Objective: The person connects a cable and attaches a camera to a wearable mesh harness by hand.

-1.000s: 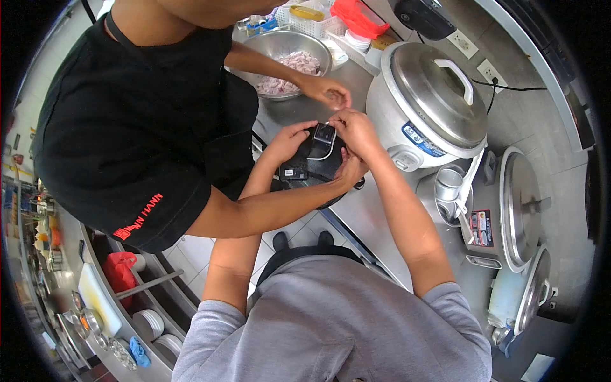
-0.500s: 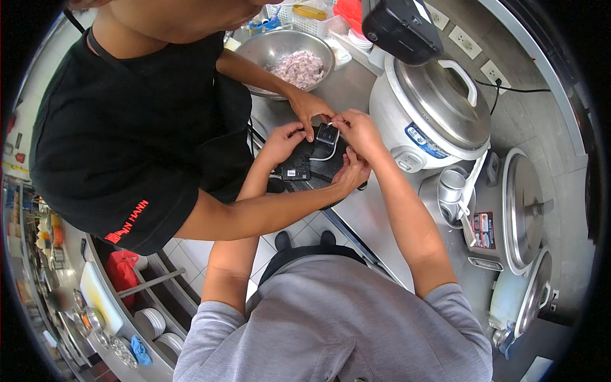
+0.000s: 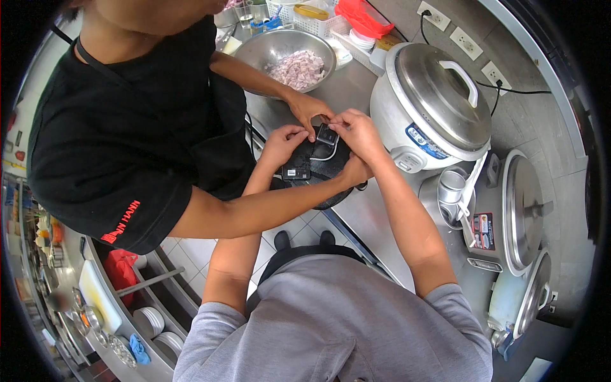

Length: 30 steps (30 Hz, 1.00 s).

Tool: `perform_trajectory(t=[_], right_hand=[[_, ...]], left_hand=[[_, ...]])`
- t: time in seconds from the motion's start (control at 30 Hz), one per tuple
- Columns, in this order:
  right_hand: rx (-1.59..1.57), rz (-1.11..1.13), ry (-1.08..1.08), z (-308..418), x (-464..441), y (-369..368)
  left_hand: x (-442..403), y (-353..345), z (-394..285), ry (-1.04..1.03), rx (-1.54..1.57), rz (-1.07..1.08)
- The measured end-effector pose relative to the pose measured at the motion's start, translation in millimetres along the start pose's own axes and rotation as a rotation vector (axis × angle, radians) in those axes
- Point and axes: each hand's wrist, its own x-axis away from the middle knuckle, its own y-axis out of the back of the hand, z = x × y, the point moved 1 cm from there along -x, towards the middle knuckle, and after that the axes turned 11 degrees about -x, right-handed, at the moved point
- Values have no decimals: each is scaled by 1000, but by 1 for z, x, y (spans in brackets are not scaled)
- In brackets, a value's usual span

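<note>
Overhead blk. unit is gone since prev. frame; R hand [image 3: 358,132] pinches, seemingly at white cable [image 3: 335,150], by blk. device [image 3: 327,135] on mesh bag [image 3: 328,169], L hand [image 3: 284,145] pinched, contents unclear; best w/ device braced, cable slack.

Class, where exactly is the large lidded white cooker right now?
In the head view, the white cooker stands in the upper half, right of centre, between the wearer's right hand and the wall sockets.

The co-worker's head [image 3: 153,15] is cut off at the top; the label [image 3: 291,172] on the black device [image 3: 302,170] is illegibly small.
</note>
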Motion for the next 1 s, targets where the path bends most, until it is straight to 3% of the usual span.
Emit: perform_trajectory(t=[0.1,0.17,0.2,0.3,0.53,0.6,0.97,1.0], right_hand=[[61,-6,48,-3,-1,1],[38,-16,43,-4,-1,1],[15,-26,38,-5,-1,2],[19,23,-131,4,2,8],[15,41,-157,1,0,10],[159,6,6,-1,1,9],[97,117,-1,-14,-1,14],[89,121,-6,-13,-1,14]], left_hand=[[5,1,-7,132,-112,-47],[5,-5,-3,-60,13,-181],[7,-6,-8,-60,13,-183],[12,-6,-39,-279,-151,-205],[-4,-31,-55,-553,-350,-283],[-5,-39,-55,-531,-360,-280],[-10,-42,-50,-465,-429,-255],[-10,-41,-51,-487,-317,-246]])
